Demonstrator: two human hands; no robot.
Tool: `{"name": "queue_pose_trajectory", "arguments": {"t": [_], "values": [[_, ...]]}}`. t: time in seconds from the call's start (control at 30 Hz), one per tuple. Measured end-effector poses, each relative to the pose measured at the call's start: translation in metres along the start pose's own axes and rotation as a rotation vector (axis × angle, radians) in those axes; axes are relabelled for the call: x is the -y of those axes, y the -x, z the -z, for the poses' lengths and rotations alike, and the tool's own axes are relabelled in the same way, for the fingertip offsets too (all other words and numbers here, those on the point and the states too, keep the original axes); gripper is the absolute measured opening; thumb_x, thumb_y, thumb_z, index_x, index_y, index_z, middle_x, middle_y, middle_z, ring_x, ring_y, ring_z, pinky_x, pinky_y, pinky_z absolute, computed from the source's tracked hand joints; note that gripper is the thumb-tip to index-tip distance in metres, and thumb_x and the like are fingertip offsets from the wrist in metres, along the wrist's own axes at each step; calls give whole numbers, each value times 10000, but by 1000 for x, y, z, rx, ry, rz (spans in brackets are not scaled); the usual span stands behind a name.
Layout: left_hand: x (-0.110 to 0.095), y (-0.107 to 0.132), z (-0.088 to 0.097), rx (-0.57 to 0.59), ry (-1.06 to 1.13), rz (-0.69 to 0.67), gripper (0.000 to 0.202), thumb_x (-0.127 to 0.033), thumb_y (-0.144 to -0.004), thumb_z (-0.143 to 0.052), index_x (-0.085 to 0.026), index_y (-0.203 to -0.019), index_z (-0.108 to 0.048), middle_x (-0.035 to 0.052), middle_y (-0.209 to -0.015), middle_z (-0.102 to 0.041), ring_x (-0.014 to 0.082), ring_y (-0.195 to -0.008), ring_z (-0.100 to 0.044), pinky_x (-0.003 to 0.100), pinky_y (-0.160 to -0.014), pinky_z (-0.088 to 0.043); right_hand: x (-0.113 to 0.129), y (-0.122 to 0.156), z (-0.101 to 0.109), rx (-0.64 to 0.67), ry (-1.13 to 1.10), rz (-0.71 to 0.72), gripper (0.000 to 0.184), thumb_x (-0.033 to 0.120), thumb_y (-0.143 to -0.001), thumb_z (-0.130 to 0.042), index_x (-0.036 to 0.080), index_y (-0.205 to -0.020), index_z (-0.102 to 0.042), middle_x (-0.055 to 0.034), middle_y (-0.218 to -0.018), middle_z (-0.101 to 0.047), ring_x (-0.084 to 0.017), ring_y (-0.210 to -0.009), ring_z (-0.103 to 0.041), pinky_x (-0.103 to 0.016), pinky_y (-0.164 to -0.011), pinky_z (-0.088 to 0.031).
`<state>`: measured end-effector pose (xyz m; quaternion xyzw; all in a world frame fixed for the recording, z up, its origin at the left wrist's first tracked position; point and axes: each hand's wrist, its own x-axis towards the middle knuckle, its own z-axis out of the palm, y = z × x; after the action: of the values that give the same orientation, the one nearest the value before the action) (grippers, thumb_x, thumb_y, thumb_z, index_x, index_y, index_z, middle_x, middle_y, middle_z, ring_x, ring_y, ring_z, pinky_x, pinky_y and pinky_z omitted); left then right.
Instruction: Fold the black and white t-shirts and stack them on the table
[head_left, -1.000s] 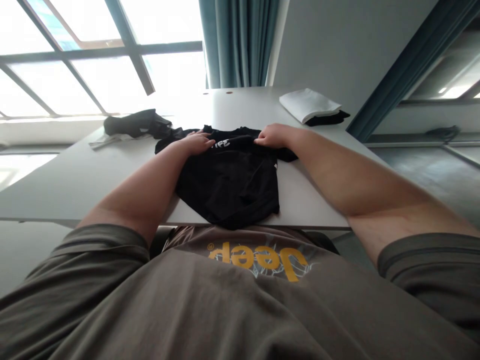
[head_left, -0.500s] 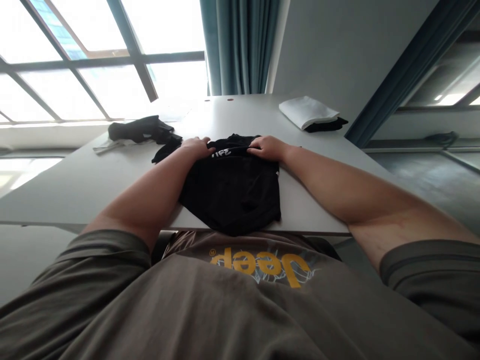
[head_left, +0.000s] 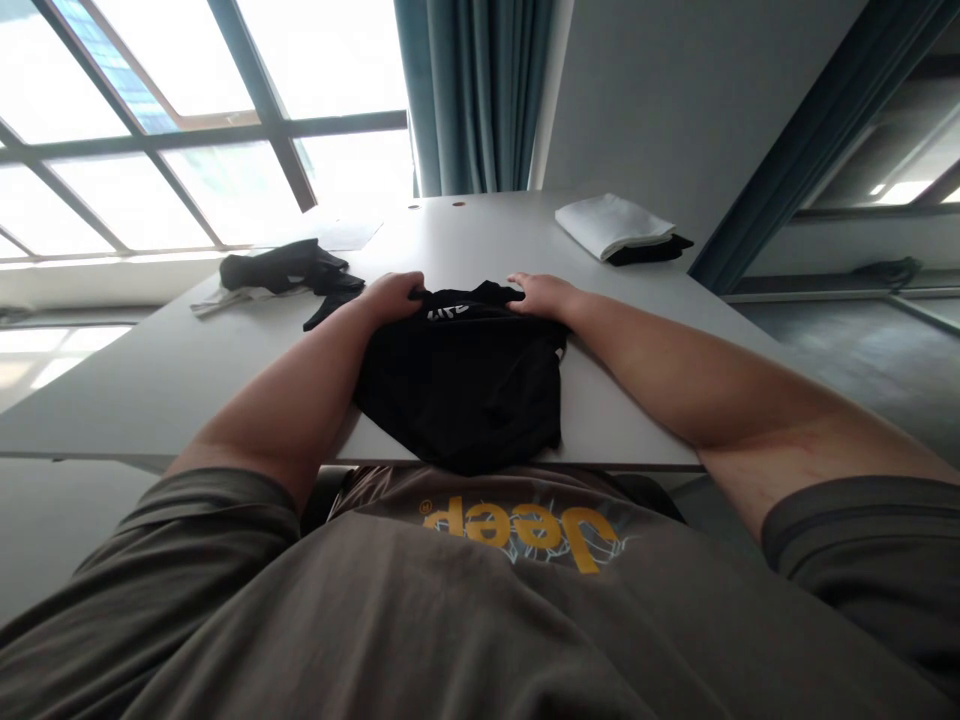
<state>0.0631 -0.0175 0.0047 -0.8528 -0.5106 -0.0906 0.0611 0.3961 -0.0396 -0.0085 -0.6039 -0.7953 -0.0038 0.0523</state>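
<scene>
A black garment (head_left: 465, 385) with white lettering lies bunched on the white table (head_left: 150, 370) right in front of me, its near part hanging over the table's front edge. My left hand (head_left: 390, 296) is closed on its far left corner. My right hand (head_left: 541, 294) grips its far right corner with the fingers curled over the cloth. One black sleeve end pokes out to the left of my left hand.
Another dark garment (head_left: 281, 268) lies crumpled at the table's left side, over something pale. A folded white cloth (head_left: 615, 224) rests on a dark folded piece at the far right. Windows and a teal curtain (head_left: 472, 95) stand behind the table.
Both hands have drawn the garment's far edge inward and toward me, so the spread sleeves are gathered and the bundle is narrower. The view has tilted slightly.
</scene>
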Motion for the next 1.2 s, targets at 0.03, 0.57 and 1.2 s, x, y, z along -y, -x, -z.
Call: {"name": "queue_pose_trajectory", "arguments": {"t": [0.03, 0.57, 1.2], "values": [[-3, 1, 2, 5, -6, -6, 332, -384, -947, -612, -255, -1235, -716, 73, -1131, -738, 319, -1080, -678, 396, -962, -519, 1, 1, 1, -17, 18, 17, 627, 470, -979, -612, 209, -1549, -592, -153, -1431, -642, -334, -1261, -621, -398, -1047, -493], [-34, 20, 30, -342, -135, 175, 578, -424, -1032, -563, -251, -1575, -468, 149, -1606, -428, 467, -1499, -268, 649, -1219, -153, -29, 13, 17, -480, 79, -117, 543, 382, -1023, -479, 186, -1528, -516, -235, -1478, -513, -454, -1371, -410, -674, -1133, -271], [-11, -11, -20, 131, 4, 335, 712, -758, -998, -447, -366, -1583, -558, 142, -1630, -456, 463, -1453, -451, 627, -1120, -430, 37, 13, -4, -43, 48, 182, 491, 459, -1041, -524, 222, -1458, -627, -157, -1367, -676, -338, -1223, -646, -394, -996, -500]]}}
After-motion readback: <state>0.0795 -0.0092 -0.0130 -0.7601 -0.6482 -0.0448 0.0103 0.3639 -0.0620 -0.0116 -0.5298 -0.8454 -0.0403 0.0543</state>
